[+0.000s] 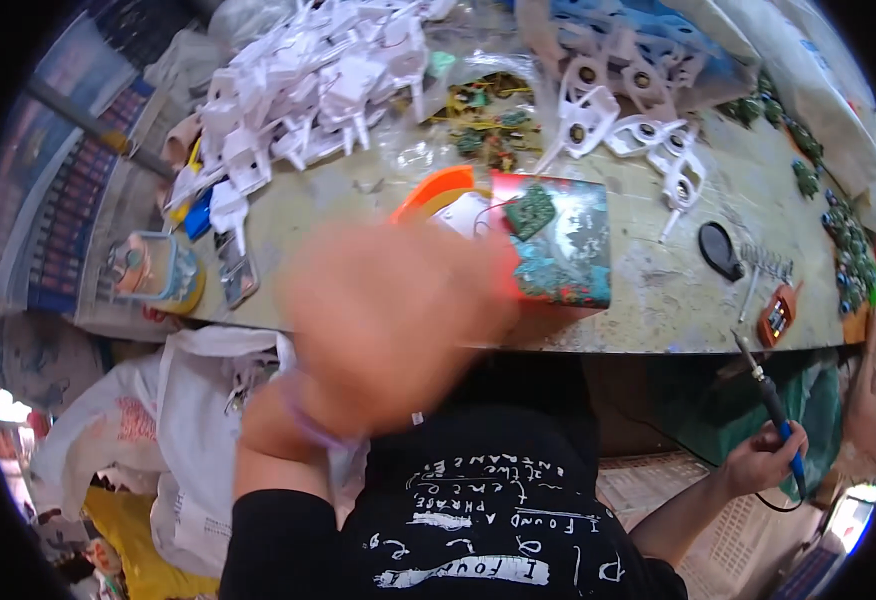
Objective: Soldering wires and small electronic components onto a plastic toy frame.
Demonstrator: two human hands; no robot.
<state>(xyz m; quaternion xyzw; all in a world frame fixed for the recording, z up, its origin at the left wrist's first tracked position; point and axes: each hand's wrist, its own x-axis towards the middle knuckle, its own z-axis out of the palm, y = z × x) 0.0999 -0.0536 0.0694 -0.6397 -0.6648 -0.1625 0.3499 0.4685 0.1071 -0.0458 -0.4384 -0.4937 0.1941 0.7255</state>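
My left hand (398,290) is smeared by motion, raised in front of a red box with a worn, stained top (583,225). Its fingers cannot be made out, nor whether anything is in them. On the box lies a small green circuit board (530,211) with thin wires. Beside it, partly hidden by my left hand, are an orange curved plastic part (436,190) and a white plastic piece (466,213). At the lower right my right hand (766,460) grips a soldering iron (773,402) by its blue and black handle, the metal tip pointing up towards the table edge.
White plastic housings (308,85) are heaped at the far left; more white frames (588,120) lie far right. Wired boards (493,120) sit between them. A coiled spring holder (766,262), black oval part (721,250) and orange-cased item (777,315) lie right. A plastic tub (158,270) stands left.
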